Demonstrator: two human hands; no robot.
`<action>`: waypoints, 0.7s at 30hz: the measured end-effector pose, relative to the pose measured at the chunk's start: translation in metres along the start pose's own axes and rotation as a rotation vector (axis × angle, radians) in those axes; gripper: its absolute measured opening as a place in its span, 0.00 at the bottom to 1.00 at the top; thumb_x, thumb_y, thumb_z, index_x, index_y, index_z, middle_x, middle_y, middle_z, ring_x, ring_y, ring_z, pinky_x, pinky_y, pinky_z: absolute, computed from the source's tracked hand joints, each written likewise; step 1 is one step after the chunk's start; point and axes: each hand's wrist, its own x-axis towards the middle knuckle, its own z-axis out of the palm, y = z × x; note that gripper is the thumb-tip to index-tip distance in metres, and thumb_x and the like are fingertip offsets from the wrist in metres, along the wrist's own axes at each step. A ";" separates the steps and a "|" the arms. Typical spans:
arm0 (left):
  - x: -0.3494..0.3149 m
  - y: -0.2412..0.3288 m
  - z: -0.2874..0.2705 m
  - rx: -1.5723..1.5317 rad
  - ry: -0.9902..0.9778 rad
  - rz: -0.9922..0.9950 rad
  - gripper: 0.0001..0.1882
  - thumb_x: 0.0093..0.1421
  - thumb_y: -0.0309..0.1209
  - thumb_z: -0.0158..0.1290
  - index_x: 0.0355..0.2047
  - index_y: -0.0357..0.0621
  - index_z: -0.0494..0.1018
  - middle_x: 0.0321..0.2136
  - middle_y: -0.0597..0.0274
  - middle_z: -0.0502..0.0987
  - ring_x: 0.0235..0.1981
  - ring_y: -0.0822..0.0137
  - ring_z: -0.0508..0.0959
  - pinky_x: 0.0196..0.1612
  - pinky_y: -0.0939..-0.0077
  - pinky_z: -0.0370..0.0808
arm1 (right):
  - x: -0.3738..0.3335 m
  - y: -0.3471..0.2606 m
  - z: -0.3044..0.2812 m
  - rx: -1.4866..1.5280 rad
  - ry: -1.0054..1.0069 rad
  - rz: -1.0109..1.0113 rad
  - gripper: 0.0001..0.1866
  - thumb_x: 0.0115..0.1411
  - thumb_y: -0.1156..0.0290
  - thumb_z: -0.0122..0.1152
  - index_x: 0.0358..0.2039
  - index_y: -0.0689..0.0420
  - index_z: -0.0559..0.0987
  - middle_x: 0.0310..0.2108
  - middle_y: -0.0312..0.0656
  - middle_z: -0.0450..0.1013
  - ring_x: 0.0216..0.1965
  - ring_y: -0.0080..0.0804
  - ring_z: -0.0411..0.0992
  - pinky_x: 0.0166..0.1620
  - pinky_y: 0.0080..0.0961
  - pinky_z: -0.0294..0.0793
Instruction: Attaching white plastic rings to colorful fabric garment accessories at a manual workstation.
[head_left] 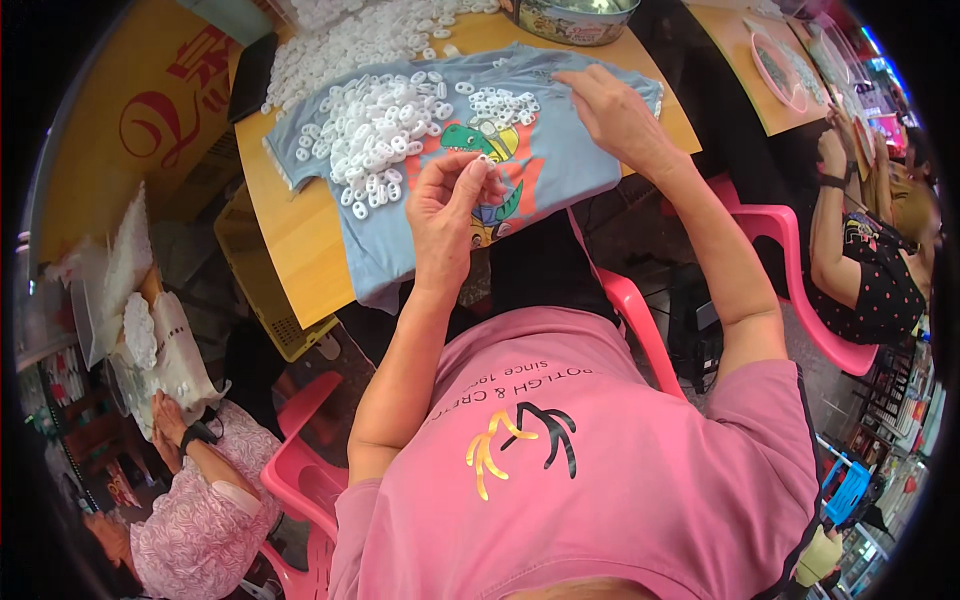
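My left hand [452,205] is closed, thumb against the fingers, with a small white plastic piece [486,158] held at the tips. Behind it a large pile of white oval plastic pieces with two holes [375,130] lies on a light blue T-shirt [375,245] with a green dinosaur print. A lower heap of smaller white pieces [503,108] sits to the right of that pile. My right hand [612,112] reaches over the shirt's far right part, fingers stretched out toward the cloth; tiny specks near its fingertips are too small to name.
The shirt is spread over a yellow wooden table [290,260]. More white pieces [350,45] cover its far side, beside a round patterned tin [575,22] and a dark flat object [254,78]. Pink chairs [640,325] stand around. Other people work at the left and right.
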 end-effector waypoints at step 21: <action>-0.016 0.004 -0.007 0.070 0.041 -0.058 0.08 0.63 0.27 0.55 0.40 0.37 0.72 0.33 0.59 0.79 0.31 0.73 0.78 0.38 0.80 0.75 | 0.001 0.000 -0.007 -0.058 -0.221 0.390 0.12 0.57 0.64 0.62 0.33 0.60 0.78 0.31 0.46 0.76 0.35 0.42 0.76 0.38 0.35 0.72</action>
